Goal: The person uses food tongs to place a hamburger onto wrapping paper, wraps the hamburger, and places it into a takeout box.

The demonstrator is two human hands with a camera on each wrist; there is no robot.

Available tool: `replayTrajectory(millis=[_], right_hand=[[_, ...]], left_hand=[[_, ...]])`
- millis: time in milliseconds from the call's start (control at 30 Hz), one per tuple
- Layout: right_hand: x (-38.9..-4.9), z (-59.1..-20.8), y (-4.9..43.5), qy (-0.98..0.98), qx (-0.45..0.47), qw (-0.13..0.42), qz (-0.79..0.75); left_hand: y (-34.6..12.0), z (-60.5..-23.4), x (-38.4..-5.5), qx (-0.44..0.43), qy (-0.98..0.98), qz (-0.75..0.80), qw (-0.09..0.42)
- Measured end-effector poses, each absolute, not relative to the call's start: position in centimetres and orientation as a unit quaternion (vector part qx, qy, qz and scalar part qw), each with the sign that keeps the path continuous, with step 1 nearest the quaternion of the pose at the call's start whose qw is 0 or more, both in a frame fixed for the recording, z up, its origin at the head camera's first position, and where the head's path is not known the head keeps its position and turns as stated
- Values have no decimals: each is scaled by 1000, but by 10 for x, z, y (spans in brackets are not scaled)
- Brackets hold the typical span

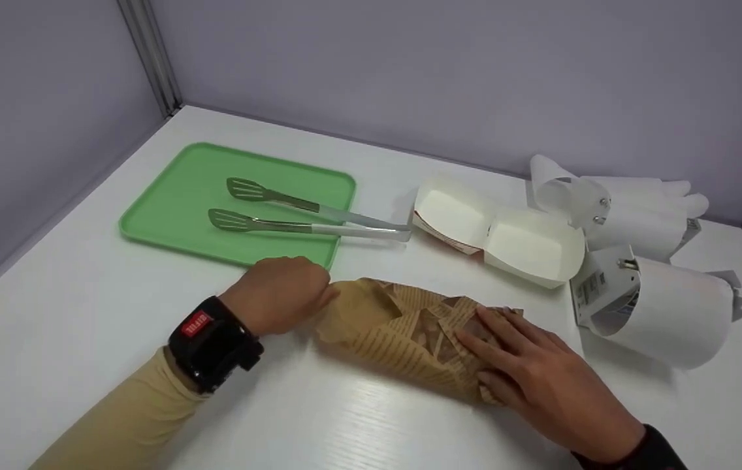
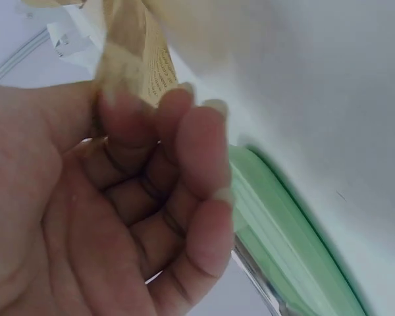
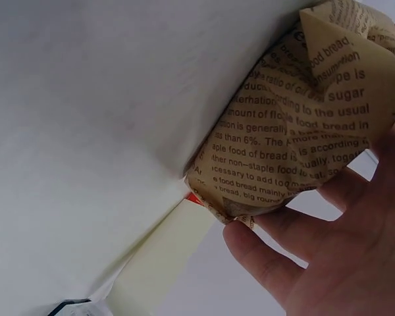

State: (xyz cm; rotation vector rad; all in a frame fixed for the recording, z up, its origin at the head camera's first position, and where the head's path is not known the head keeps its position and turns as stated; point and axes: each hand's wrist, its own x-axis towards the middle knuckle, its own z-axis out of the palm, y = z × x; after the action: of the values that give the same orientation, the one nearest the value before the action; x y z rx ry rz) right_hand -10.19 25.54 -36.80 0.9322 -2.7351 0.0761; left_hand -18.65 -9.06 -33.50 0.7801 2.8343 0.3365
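Observation:
A bundle of brown wrapping paper (image 1: 377,336) printed with lines of text lies on the table in the head view, its contents hidden inside. My left hand (image 1: 283,294) pinches the loose, flattened paper at its left end. In the left wrist view, the paper (image 2: 128,49) runs up from between thumb and forefinger, with the other fingers curled. Over the right part of the bundle, my right hand (image 1: 541,372) presses down with fairly straight fingers. The right wrist view has the folded paper end (image 3: 283,138) close up, with fingertips along its side.
Metal tongs (image 1: 345,231) lie across a green tray (image 1: 149,215) at the back left. Behind the bundle sits an opened white paper box (image 1: 528,245). White curved holders (image 1: 678,313) stand at the right. A wall (image 1: 410,78) bounds the table's back.

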Motion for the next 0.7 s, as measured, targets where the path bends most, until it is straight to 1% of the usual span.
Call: replayTrajectory(millis=[167, 267, 600, 700], right_hand=[[-102, -370, 256, -940, 318, 121, 18], [-103, -371, 257, -939, 322, 122, 17], [-105, -372, 251, -928, 345, 141, 19], [-106, -372, 248, -927, 347, 139, 17]], left_hand=[[-89, -330, -186, 277, 946, 152, 74], [-88, -328, -186, 285, 937, 186, 75], [-80, -319, -181, 291, 875, 366, 127], [-77, -317, -179, 291, 846, 425, 135]])
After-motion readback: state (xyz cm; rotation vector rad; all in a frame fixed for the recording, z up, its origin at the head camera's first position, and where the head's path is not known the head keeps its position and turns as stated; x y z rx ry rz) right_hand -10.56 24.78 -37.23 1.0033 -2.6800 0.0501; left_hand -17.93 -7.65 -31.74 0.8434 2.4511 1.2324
